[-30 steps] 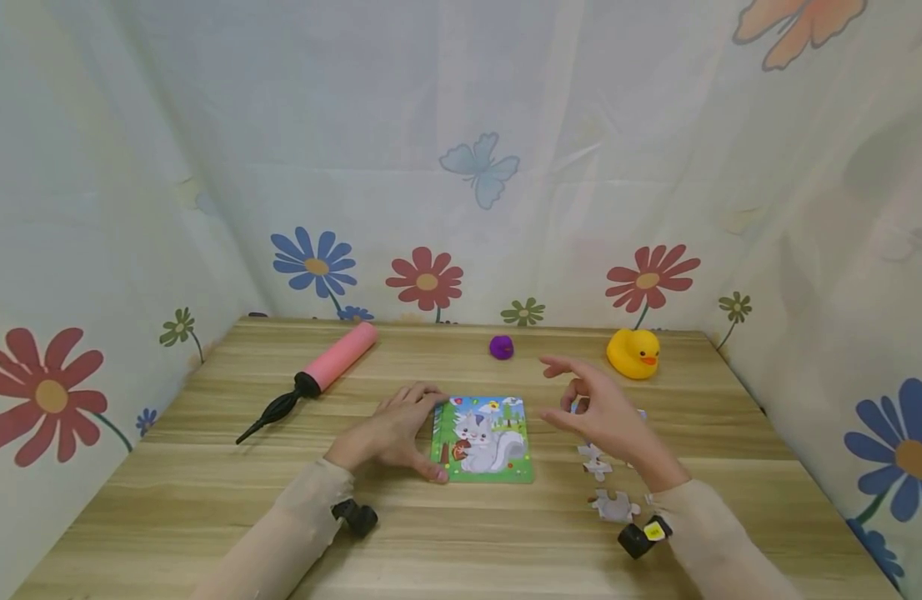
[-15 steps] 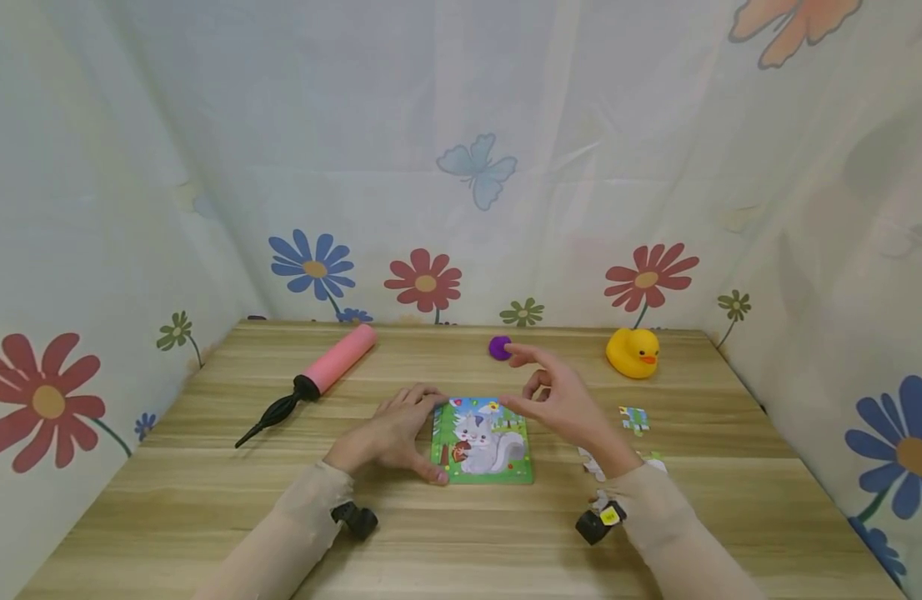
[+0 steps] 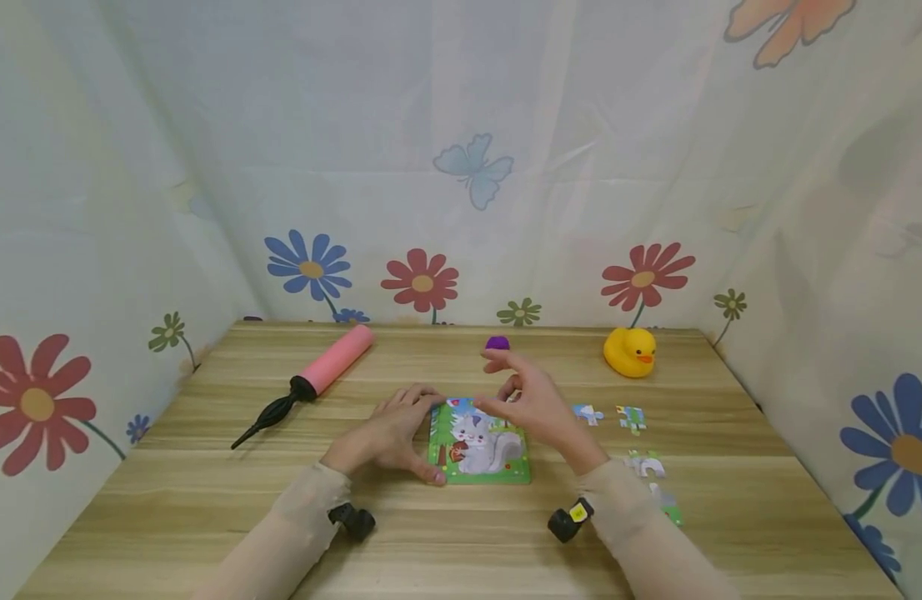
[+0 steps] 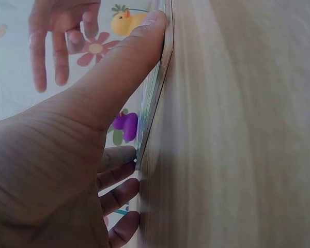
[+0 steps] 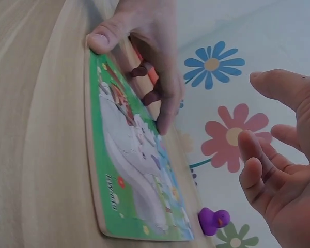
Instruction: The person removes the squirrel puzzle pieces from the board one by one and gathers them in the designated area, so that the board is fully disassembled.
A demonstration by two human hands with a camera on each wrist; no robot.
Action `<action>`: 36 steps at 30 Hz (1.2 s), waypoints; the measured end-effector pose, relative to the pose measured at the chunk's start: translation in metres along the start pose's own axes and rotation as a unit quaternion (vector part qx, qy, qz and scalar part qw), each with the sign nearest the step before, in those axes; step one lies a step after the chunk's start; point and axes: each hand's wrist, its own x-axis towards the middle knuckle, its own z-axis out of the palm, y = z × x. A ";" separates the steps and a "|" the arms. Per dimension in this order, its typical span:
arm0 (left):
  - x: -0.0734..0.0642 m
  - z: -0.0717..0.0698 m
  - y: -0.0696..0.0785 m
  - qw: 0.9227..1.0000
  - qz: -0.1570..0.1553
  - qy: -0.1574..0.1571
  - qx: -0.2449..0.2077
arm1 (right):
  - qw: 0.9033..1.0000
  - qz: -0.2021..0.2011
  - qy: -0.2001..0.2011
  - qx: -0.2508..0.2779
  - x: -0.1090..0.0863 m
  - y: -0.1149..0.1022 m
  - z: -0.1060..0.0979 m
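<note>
A square puzzle board (image 3: pixel 491 454) with a grey squirrel picture lies flat on the wooden table. My left hand (image 3: pixel 393 429) grips it along its left side, thumb at the near corner and fingers at the far one. In the right wrist view, the left thumb (image 5: pixel 104 41) rests on the board's (image 5: pixel 129 160) edge. My right hand (image 3: pixel 532 408) hovers over the board's far right part, thumb and index finger apart, the other fingers loosely bent, holding nothing. Seen from the right wrist, this right hand (image 5: pixel 284 150) is raised clear of the board.
Several loose jigsaw pieces (image 3: pixel 632 418) lie right of the board, some partly hidden by the right arm. A purple toy duck (image 3: pixel 497 342) sits behind the board. A yellow rubber duck (image 3: pixel 630 352) is back right, a pink hand pump (image 3: pixel 337 360) at left. Flowered curtain surrounds the table.
My right hand has moved left, from beside the loose jigsaw pieces to above the board, uncovering some of the pieces. The left hand and the board have stayed in place.
</note>
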 end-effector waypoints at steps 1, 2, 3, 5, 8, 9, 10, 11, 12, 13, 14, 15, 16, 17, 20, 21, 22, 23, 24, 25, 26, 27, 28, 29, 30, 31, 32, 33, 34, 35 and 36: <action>0.000 0.000 0.000 1.000 -0.001 -0.001 0.001 | 1.000 0.004 -0.004 0.000 0.001 0.001 0.003; 0.000 0.000 0.000 1.000 -0.001 -0.002 0.001 | 1.000 0.006 -0.008 0.002 0.002 0.001 0.005; -0.001 0.000 0.001 1.000 0.000 -0.003 0.002 | 1.000 0.007 -0.012 0.003 0.003 0.003 0.008; -0.001 0.000 0.001 1.000 0.002 -0.003 0.003 | 1.000 0.011 -0.017 0.001 0.004 0.007 0.014; -0.002 0.000 0.001 1.000 0.001 -0.002 0.002 | 1.000 0.020 -0.023 -0.006 0.006 0.012 0.022; -0.002 -0.001 0.001 1.000 0.000 -0.002 0.002 | 0.999 0.023 -0.026 -0.010 0.007 0.013 0.025; -0.002 -0.001 0.001 1.000 0.000 -0.002 0.001 | 0.999 0.024 -0.030 -0.013 0.008 0.016 0.028; -0.002 -0.001 0.001 1.000 -0.001 -0.002 0.000 | 0.999 0.026 -0.034 -0.015 0.008 0.017 0.031; -0.003 -0.001 0.001 1.000 -0.001 -0.003 0.000 | 0.999 0.026 -0.037 -0.018 0.008 0.018 0.034; -0.003 -0.001 0.001 1.000 -0.002 -0.003 0.000 | 0.999 0.026 -0.041 -0.020 0.008 0.021 0.036; -0.003 -0.001 0.001 1.000 -0.002 -0.005 -0.001 | 0.998 0.026 -0.045 -0.021 0.009 0.023 0.038; -0.003 -0.001 0.001 1.000 -0.002 -0.005 -0.001 | 0.998 0.026 -0.047 -0.023 0.008 0.025 0.040; -0.003 -0.001 0.001 1.000 -0.002 -0.005 0.000 | 0.998 0.028 -0.050 -0.026 0.008 0.027 0.042; -0.003 0.000 0.001 1.000 -0.003 -0.005 0.000 | 0.998 0.030 -0.052 -0.029 0.008 0.029 0.044; -0.003 0.000 0.001 1.000 -0.004 -0.005 -0.001 | 0.997 0.035 -0.057 -0.032 0.007 0.032 0.047; -0.003 0.000 0.000 1.000 -0.004 -0.005 -0.001 | 0.997 0.035 -0.057 -0.033 0.006 0.033 0.048; -0.003 0.000 0.000 1.000 -0.004 -0.004 -0.001 | 0.997 0.035 -0.058 -0.034 0.006 0.034 0.049; -0.003 0.000 0.001 1.000 -0.003 -0.004 -0.002 | 0.997 0.034 -0.057 -0.036 0.006 0.034 0.050; -0.003 -0.001 0.001 1.000 -0.002 -0.004 -0.001 | 0.997 0.034 -0.057 -0.038 0.006 0.035 0.050; -0.003 -0.001 0.001 1.000 -0.002 -0.004 -0.001 | 0.997 0.034 -0.056 -0.042 0.006 0.035 0.051; -0.002 -0.001 0.002 1.000 0.000 -0.004 0.000 | 0.997 0.034 -0.055 -0.045 0.007 0.035 0.051; -0.002 -0.001 0.002 1.000 0.000 -0.005 0.002 | 0.997 0.034 -0.054 -0.049 0.007 0.036 0.052; -0.002 -0.001 0.002 1.000 0.000 -0.005 0.003 | 0.997 0.034 -0.053 -0.054 0.007 0.036 0.053; -0.002 -0.002 0.002 1.000 0.000 -0.006 0.005 | 0.996 0.034 -0.053 -0.060 0.008 0.036 0.054; -0.001 -0.002 0.002 1.000 -0.001 -0.008 0.007 | 0.996 0.030 -0.052 -0.070 0.009 0.036 0.056; -0.001 -0.002 0.002 1.000 -0.002 -0.009 0.008 | 0.995 0.027 -0.051 -0.083 0.009 0.036 0.057; -0.001 -0.002 0.002 1.000 -0.003 -0.011 0.010 | 0.994 0.023 -0.051 -0.098 0.010 0.037 0.059; -0.001 -0.002 0.002 1.000 -0.004 -0.011 0.009 | 0.992 0.017 -0.050 -0.114 0.011 0.037 0.061; -0.001 -0.002 0.002 1.000 -0.003 -0.010 0.007 | 0.990 0.012 -0.049 -0.129 0.011 0.038 0.063; -0.001 -0.002 0.002 1.000 -0.003 -0.010 0.007 | 0.988 0.009 -0.047 -0.143 0.012 0.038 0.064; -0.001 -0.002 0.001 1.000 -0.003 -0.009 0.005 | 0.987 0.005 -0.045 -0.156 0.012 0.037 0.066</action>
